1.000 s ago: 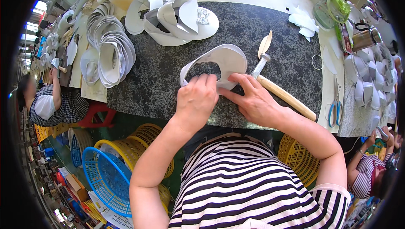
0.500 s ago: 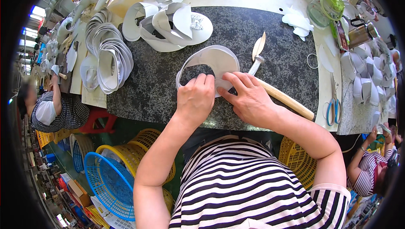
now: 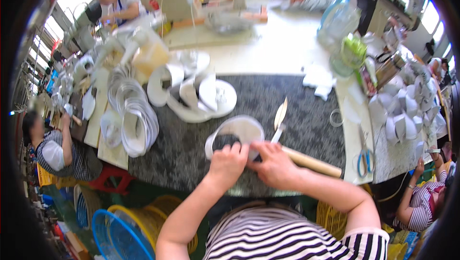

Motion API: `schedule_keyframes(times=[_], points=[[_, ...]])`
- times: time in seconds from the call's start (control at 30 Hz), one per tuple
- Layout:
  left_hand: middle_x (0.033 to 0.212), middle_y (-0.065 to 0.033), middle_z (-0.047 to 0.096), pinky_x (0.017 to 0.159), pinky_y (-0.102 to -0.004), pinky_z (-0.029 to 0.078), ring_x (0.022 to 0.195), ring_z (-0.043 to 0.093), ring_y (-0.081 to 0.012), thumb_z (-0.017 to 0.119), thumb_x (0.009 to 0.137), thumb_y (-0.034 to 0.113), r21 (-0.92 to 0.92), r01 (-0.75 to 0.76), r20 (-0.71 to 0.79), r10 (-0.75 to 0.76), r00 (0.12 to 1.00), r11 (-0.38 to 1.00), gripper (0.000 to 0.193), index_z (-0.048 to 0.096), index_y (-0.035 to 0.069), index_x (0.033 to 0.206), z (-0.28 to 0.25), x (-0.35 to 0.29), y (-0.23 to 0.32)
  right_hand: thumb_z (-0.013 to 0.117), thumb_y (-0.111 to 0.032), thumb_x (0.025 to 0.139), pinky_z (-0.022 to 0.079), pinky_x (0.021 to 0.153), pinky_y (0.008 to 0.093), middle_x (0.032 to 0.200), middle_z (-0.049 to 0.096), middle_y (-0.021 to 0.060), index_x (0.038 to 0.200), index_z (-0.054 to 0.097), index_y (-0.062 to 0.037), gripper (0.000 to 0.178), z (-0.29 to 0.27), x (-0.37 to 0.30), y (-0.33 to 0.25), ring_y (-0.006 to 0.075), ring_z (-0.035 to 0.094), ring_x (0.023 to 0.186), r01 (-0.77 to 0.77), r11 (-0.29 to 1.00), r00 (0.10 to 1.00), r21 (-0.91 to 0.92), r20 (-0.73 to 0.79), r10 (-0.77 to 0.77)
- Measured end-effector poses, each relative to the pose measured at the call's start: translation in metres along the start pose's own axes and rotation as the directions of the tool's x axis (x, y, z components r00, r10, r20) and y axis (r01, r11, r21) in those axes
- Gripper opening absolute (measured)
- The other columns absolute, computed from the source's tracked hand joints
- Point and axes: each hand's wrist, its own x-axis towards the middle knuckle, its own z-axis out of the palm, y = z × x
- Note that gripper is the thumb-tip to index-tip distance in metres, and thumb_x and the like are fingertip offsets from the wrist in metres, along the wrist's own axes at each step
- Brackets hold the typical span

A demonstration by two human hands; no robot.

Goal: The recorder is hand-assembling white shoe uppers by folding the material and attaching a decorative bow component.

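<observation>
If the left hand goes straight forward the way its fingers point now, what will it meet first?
The left hand points away from the body, so it would probably first meet the white curved piece it already touches; beyond lies the white stack, though depth is unclear.

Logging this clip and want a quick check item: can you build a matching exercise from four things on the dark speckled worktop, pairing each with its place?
Things:
1. white curved band piece
2. blue-handled scissors
3. wooden-handled tool
4. stack of white looped strips

Places:
A. far left of the dark speckled worktop
B. under both hands, left hand and right hand
C. on the pale board at the right
D. just right of the right hand

Pairs: 1-B, 2-C, 3-D, 4-A
</observation>
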Motion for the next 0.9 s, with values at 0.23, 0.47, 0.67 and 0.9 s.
schedule_keyframes(times=[0.23, 0.47, 0.67, 0.9], points=[[0.077, -0.0126, 0.066, 0.060, -0.0452, 0.055, 0.070, 0.070, -0.0349, 0.061, 0.096, 0.016, -0.228, 0.130, -0.062, -0.147, 0.987, 0.965, 0.010, 0.056, 0.008, 0.097, 0.000, 0.008, -0.010, 0.070, -0.018, 0.077, 0.035, 0.110, 0.0495, 0.149, 0.041, 0.0182, 0.131, 0.064, -0.0087, 0.056, -0.002, -0.003, -0.003, 0.0310, 0.043, 0.137, 0.042, 0.991, 0.999, -0.125, -0.015, -0.044], [0.090, -0.0085, 0.061, 0.082, -0.0381, 0.047, 0.091, 0.059, -0.0252, 0.066, 0.080, 0.017, 0.114, -0.135, 0.005, 0.136, 0.991, 0.984, 0.016, 0.064, 0.005, 0.091, -0.047, -0.017, -0.015, 0.062, -0.014, 0.080, 0.035, 0.110, 0.0455, 0.139, 0.049, 0.0174, 0.126, 0.063, -0.0034, 0.047, -0.005, -0.010, -0.015, 0.0316, 0.046, 0.130, 0.006, 0.992, 0.994, -0.129, -0.104, -0.019], [0.083, -0.0062, 0.063, 0.075, -0.0359, 0.052, 0.085, 0.064, -0.0230, 0.064, 0.080, 0.012, 0.041, -0.189, 0.059, 0.186, 0.981, 0.981, 0.010, 0.064, 0.006, 0.087, -0.037, -0.041, -0.020, 0.069, -0.010, 0.072, 0.044, 0.100, 0.0394, 0.126, 0.051, 0.0123, 0.121, 0.064, -0.0004, 0.050, 0.003, -0.011, -0.027, 0.0279, 0.054, 0.116, 0.083, 0.993, 0.989, -0.087, -0.116, -0.093], [0.084, -0.0077, 0.063, 0.068, -0.0343, 0.056, 0.081, 0.067, -0.0239, 0.064, 0.078, 0.010, -0.060, -0.147, -0.054, 0.144, 0.988, 0.987, 0.009, 0.061, 0.006, 0.086, -0.033, -0.042, -0.022, 0.061, -0.014, 0.078, 0.050, 0.097, 0.0358, 0.121, 0.057, 0.0147, 0.123, 0.063, 0.0099, 0.050, 0.010, -0.006, -0.049, 0.0251, 0.057, 0.110, 0.228, 0.972, 0.948, -0.053, -0.214, -0.234]])
